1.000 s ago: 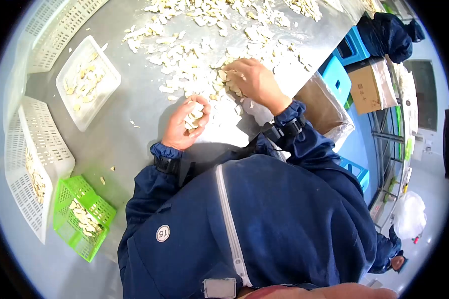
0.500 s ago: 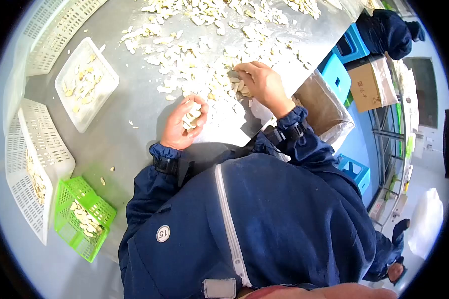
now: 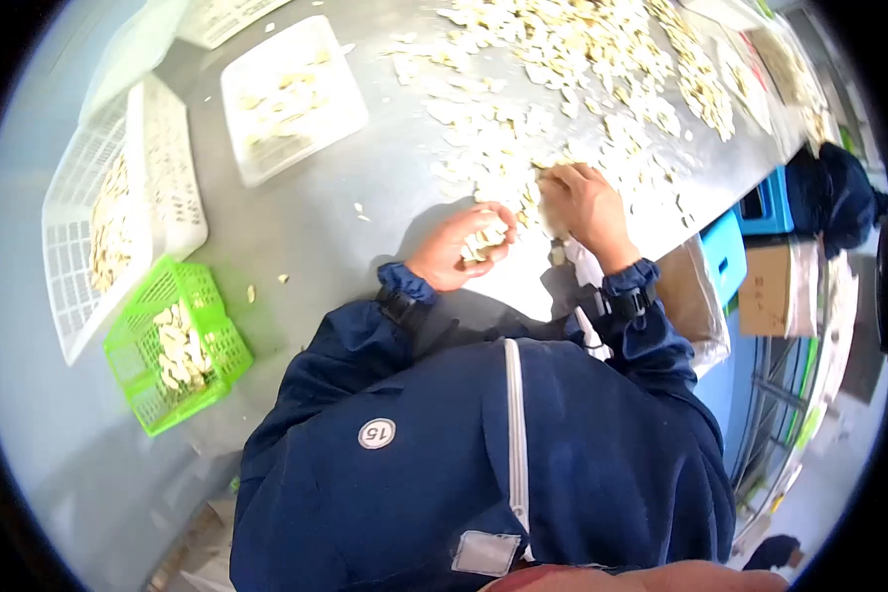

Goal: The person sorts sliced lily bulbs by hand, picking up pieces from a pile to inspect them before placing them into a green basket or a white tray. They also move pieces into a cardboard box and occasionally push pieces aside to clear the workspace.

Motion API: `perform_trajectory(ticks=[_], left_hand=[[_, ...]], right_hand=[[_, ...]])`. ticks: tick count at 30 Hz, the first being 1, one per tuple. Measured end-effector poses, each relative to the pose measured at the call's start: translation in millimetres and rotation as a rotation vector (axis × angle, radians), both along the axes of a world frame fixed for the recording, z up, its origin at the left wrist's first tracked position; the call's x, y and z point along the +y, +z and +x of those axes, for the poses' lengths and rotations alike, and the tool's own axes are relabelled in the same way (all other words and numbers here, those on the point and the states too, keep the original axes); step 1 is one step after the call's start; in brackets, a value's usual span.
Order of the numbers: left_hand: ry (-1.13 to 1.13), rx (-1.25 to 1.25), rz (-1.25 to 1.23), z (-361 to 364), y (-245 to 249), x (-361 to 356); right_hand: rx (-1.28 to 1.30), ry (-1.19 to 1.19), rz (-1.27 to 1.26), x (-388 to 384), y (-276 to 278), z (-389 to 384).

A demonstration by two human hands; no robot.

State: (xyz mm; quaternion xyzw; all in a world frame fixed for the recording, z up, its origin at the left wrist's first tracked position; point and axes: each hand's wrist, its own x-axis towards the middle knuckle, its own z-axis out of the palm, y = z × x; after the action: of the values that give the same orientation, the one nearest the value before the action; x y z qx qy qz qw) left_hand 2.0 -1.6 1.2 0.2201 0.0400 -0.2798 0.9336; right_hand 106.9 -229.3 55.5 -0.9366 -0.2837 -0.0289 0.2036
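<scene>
Head view: left grip (image 3: 454,255) rests on the desk (image 3: 365,197) close to my chest, fingers curled into a cup around a small stack of slices (image 3: 483,240). Right grip (image 3: 584,202) lies just beside it, palm down, fingertips buried in the near edge of the loose pile (image 3: 523,118) that spreads across the desk. I cannot tell whether those fingers pinch a piece or lie slack.

Handling, as I judge it: the slices look thin, dry, pale and very light. They are likely brittle, and they slide over one another. Take each one by its flat faces between thumb and forefinger, with light pressure. Carry a stack in a cupped palm, not squeezed.

To my left stand a green basket (image 3: 178,345), a white basket (image 3: 118,227) and a white tray (image 3: 291,94), each with slices inside.
</scene>
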Motion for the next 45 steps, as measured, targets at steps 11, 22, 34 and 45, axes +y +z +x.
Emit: perform_trajectory(ticks=[11, 22, 34, 45], left_hand=[[-0.006, -0.033, -0.042, 1, -1, 3], [-0.011, -0.051, -0.005, 1, -3, 2], [-0.046, 0.019, 0.011, 2, 1, 3], [-0.024, 0.005, 0.002, 0, -1, 5]], right_hand=[[0.359, 0.209, -0.118, 44, 34, 36], [0.41, 0.206, 0.247, 80, 80, 21], [0.447, -0.263, 0.097, -65, 30, -44], [-0.101, -0.067, -0.079, -34, 7, -10]])
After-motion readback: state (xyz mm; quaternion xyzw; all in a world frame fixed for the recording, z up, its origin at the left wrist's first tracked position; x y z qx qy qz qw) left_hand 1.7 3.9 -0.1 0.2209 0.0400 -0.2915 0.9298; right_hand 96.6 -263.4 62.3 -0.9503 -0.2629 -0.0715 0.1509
